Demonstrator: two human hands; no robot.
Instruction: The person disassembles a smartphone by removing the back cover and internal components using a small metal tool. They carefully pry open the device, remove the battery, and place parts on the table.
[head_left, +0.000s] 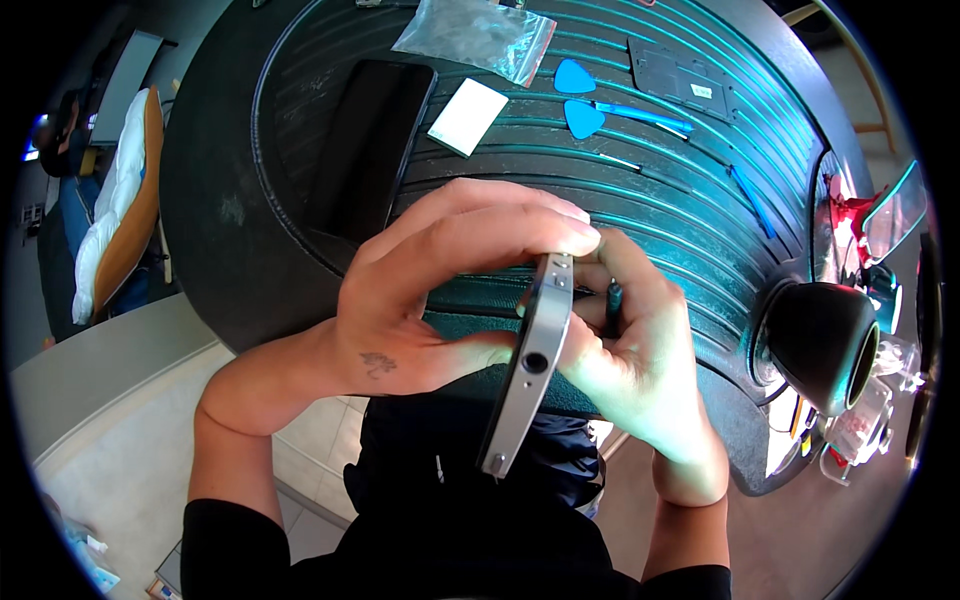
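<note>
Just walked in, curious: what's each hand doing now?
Left hand: closed, holding the silver-edged phone.
Right hand: closed on the same phone, with a slim dark tool among its fingers.

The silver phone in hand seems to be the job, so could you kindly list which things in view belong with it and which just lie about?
Likely the job:
- silver phone
- dark tool
- blue picks
- blue stick

Probably just lying about:
- clear bag
- black phone
- bulky black object

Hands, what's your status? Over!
Left hand: holding silver-edged smartphone. Right hand: holding it too, plus slim dark tool. Headphone jack exposed, nothing blocking it.
</note>
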